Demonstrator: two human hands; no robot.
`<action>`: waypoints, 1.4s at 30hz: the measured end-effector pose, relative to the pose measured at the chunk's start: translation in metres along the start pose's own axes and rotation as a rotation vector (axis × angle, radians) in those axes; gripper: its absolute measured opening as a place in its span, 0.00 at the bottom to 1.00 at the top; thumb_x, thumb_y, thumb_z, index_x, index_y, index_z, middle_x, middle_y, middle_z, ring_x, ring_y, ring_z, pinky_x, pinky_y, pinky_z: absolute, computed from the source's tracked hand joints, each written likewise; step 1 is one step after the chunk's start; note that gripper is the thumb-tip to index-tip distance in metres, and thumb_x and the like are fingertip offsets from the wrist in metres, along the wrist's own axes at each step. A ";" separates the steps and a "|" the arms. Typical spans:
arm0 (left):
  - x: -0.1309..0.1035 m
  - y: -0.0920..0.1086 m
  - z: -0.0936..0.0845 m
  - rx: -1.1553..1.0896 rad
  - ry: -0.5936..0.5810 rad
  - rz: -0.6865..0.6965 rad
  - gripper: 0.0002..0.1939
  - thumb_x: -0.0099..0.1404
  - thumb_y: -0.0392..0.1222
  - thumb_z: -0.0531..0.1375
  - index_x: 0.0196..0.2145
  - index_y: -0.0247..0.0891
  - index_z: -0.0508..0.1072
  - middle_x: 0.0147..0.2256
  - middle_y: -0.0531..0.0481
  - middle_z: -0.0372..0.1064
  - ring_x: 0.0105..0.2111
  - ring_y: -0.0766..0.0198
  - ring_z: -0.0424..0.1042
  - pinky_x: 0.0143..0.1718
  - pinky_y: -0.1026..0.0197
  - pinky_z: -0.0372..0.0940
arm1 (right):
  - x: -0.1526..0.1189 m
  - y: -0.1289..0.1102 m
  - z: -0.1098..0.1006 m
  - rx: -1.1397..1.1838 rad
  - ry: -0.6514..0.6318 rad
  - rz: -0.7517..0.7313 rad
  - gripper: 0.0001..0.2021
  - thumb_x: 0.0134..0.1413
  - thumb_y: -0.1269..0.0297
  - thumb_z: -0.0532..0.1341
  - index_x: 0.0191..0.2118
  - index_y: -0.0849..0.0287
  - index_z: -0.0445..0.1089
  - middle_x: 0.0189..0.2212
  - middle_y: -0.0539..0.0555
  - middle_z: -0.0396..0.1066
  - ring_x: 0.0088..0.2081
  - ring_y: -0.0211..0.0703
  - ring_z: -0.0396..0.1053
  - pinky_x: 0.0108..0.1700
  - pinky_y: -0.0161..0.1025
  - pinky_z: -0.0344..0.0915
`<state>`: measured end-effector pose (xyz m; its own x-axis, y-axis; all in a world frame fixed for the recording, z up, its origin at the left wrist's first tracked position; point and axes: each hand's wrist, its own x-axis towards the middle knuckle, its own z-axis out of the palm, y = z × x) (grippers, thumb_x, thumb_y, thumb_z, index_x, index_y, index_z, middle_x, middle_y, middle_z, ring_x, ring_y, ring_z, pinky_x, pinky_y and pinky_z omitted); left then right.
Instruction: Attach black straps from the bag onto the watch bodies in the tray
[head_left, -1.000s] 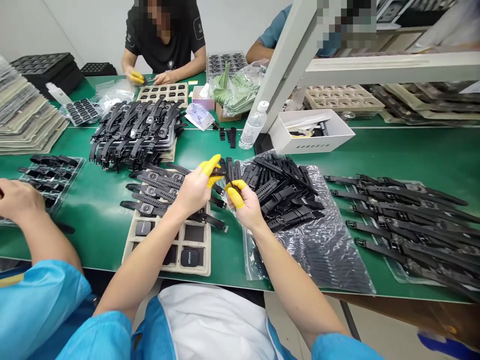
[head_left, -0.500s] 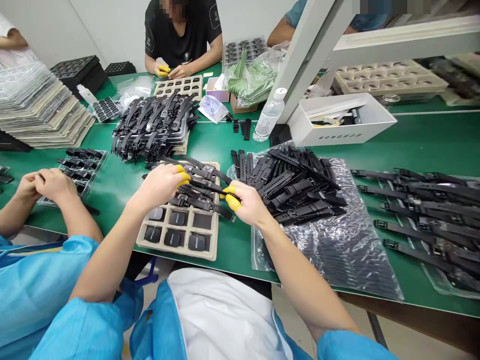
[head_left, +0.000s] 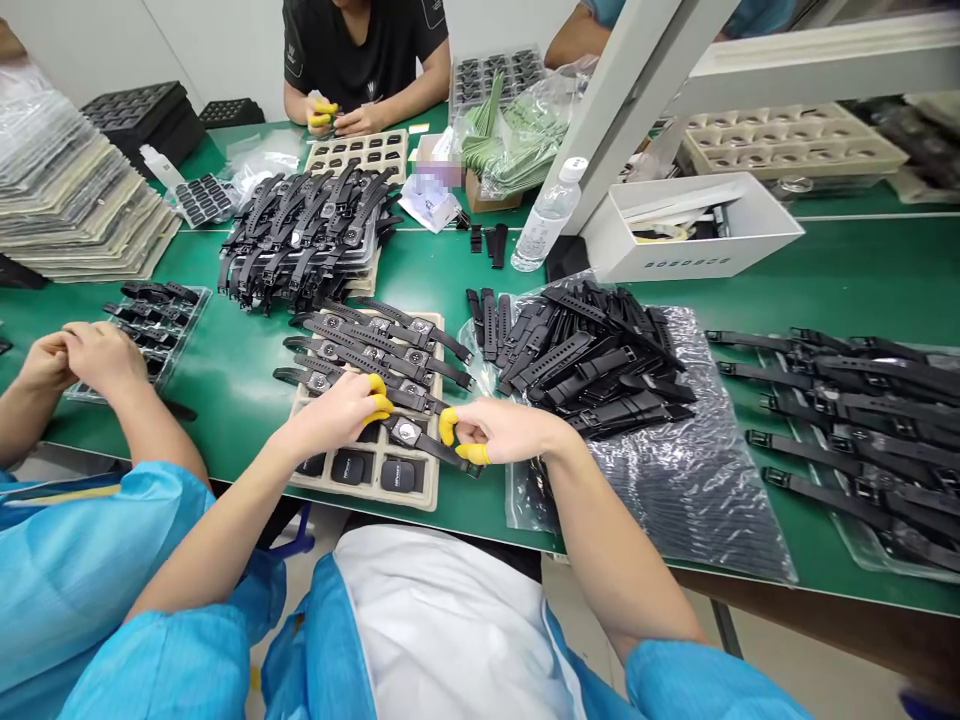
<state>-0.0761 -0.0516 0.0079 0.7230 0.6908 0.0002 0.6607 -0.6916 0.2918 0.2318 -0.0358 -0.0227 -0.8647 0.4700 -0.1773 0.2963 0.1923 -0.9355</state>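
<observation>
My left hand [head_left: 334, 408], with yellow covers on its fingertips, is closed on the left strap of a black watch [head_left: 406, 431] over the beige tray [head_left: 430, 490]. The watch lies back side up, slanting down to the right. My right hand [head_left: 506, 430] is beside the right strap end, its yellow-covered fingertips apart with a gap between them. Several more strapped watches [head_left: 375, 355] lie in rows across the back of the tray. Black square pieces [head_left: 397, 475] sit in the front compartments.
Loose black straps [head_left: 585, 365] are heaped on a plastic bag right of the tray. Behind stand a bottle [head_left: 544, 225], a white box [head_left: 697, 250] and piled watches [head_left: 307, 230]. More watches [head_left: 862, 430] lie far right. Another person's hands [head_left: 97, 355] are at the left.
Both hands have come down toward the front of the tray. The held watch now lies low over the compartments, and the fingers of my right hand have spread. The view has shifted slightly.
</observation>
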 end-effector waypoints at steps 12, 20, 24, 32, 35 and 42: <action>-0.040 0.033 -0.004 0.373 0.073 -0.152 0.11 0.75 0.38 0.55 0.41 0.37 0.78 0.41 0.38 0.75 0.43 0.46 0.70 0.42 0.48 0.65 | 0.013 0.037 -0.029 -0.574 1.269 0.292 0.13 0.63 0.63 0.59 0.49 0.61 0.74 0.50 0.67 0.71 0.56 0.62 0.65 0.57 0.56 0.65; -0.040 0.049 0.004 0.439 -0.091 -0.228 0.09 0.62 0.33 0.59 0.38 0.36 0.78 0.40 0.34 0.74 0.46 0.39 0.69 0.41 0.44 0.65 | 0.032 0.055 -0.020 -0.945 0.978 0.513 0.17 0.57 0.66 0.61 0.50 0.70 0.74 0.63 0.77 0.64 0.71 0.72 0.49 0.68 0.65 0.51; -0.037 0.045 0.005 0.458 -0.041 -0.225 0.09 0.66 0.31 0.57 0.37 0.37 0.77 0.38 0.35 0.74 0.44 0.42 0.69 0.40 0.45 0.66 | 0.039 0.059 -0.019 -0.960 1.038 0.493 0.17 0.56 0.72 0.58 0.49 0.71 0.75 0.60 0.77 0.68 0.70 0.71 0.52 0.66 0.65 0.52; -0.042 0.030 -0.006 0.352 -0.048 -0.239 0.07 0.72 0.32 0.57 0.38 0.36 0.74 0.38 0.40 0.75 0.42 0.47 0.71 0.42 0.48 0.67 | 0.028 0.060 -0.019 -0.869 1.103 0.453 0.15 0.58 0.71 0.56 0.47 0.67 0.75 0.57 0.73 0.71 0.66 0.69 0.58 0.62 0.61 0.60; -0.036 0.031 -0.025 0.261 0.002 -0.262 0.06 0.73 0.35 0.57 0.41 0.36 0.74 0.37 0.42 0.74 0.40 0.50 0.72 0.41 0.51 0.68 | 0.025 0.059 -0.016 -0.829 1.149 0.414 0.15 0.61 0.68 0.55 0.48 0.64 0.74 0.57 0.72 0.71 0.65 0.67 0.60 0.59 0.61 0.62; 0.033 0.057 -0.064 0.158 0.140 -0.115 0.09 0.76 0.42 0.55 0.47 0.37 0.74 0.42 0.42 0.76 0.45 0.52 0.75 0.46 0.54 0.71 | 0.037 0.063 -0.004 -1.015 1.011 0.499 0.17 0.58 0.64 0.58 0.46 0.73 0.76 0.62 0.80 0.65 0.70 0.73 0.50 0.64 0.67 0.55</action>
<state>-0.0278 -0.0547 0.0855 0.6135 0.7818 0.1115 0.7684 -0.6235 0.1442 0.2206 -0.0026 -0.0869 -0.0860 0.9590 0.2700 0.9762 0.1353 -0.1694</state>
